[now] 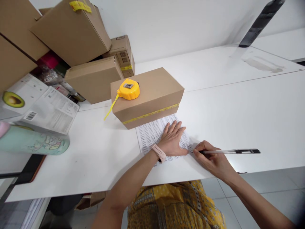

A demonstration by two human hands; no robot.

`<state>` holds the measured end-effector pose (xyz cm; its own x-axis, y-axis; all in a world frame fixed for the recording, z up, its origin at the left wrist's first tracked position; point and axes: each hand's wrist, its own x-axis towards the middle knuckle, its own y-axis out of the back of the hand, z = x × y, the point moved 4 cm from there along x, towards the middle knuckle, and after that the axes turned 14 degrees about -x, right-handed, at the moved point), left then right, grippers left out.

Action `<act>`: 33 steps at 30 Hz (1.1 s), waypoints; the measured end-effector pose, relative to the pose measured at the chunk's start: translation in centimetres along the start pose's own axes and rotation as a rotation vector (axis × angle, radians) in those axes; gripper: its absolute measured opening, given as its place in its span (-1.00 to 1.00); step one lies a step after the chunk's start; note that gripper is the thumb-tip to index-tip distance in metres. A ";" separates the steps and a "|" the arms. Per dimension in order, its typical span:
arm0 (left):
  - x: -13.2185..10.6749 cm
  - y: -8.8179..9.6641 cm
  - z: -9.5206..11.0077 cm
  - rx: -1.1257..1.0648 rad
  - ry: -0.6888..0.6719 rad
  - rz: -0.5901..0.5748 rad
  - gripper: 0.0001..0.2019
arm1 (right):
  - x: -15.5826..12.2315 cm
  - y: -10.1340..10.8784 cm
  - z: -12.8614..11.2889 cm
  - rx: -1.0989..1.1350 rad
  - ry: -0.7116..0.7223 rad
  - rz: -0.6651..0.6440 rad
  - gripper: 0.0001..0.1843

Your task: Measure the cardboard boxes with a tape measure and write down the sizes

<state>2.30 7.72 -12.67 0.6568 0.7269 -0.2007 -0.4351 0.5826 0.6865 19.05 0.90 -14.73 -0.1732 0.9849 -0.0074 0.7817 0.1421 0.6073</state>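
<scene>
Right hand [212,159] on the near right side of the taped carton: fingers and thumb clamped on a pen [238,151], its clear barrel pointing away to the right, black cap end outermost. Writing end down at the right edge of a printed sheet [150,135]; whether the tip touches paper, cannot tell.

Left hand [173,141] just in front of the same carton, laid palm down on the sheet, fingers apart and pointing toward the carton, thumb stretched out toward the pen tip. Pink wristband [158,151] on that wrist.

Sheet lies directly before the taped carton [147,92], small print in columns; its far edge meets the carton's base, but whether it runs beneath, cannot tell. Yellow printed tape [152,114] runs lengthwise along the carton's near face.

On the carton's top, left end: orange-yellow tape measure [129,90], a yellow strip [111,108] trailing from it past the carton's left edge.

Left of and behind the carton: more cardboard boxes [71,31], piled. Farther left and nearer: white package with avocado picture [21,92]; before it, a mint bottle [35,140] lying on its side. Well right of and behind the carton: dark cylinder [262,24]
</scene>
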 end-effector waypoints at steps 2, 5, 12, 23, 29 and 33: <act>0.0 0.0 0.0 0.004 0.001 0.000 -0.03 | 0.0 0.0 0.0 0.011 0.000 -0.010 -0.70; 0.0 0.0 0.0 0.011 0.003 -0.004 -0.02 | -0.1 0.0 0.1 0.021 -0.009 -0.015 -0.70; 0.1 0.0 0.1 0.024 0.016 -0.016 -0.01 | -0.1 -0.1 0.5 0.005 -0.011 -0.013 -0.71; 0.1 -0.1 0.0 0.016 0.004 -0.003 -0.02 | -0.1 -0.1 0.9 0.005 -0.008 -0.003 -0.72; 0.1 -0.2 0.0 0.027 -0.003 0.001 -0.03 | 0.0 -0.1 0.6 -0.015 0.020 0.008 -0.71; 0.1 -0.1 0.0 0.026 0.005 -0.005 -0.01 | 0.0 -0.2 0.7 -0.006 0.008 -0.001 -0.71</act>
<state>2.44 7.71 -12.78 0.6560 0.7256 -0.2077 -0.4156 0.5770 0.7031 19.30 0.97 -15.43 -0.1784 0.9840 -0.0019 0.7779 0.1422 0.6121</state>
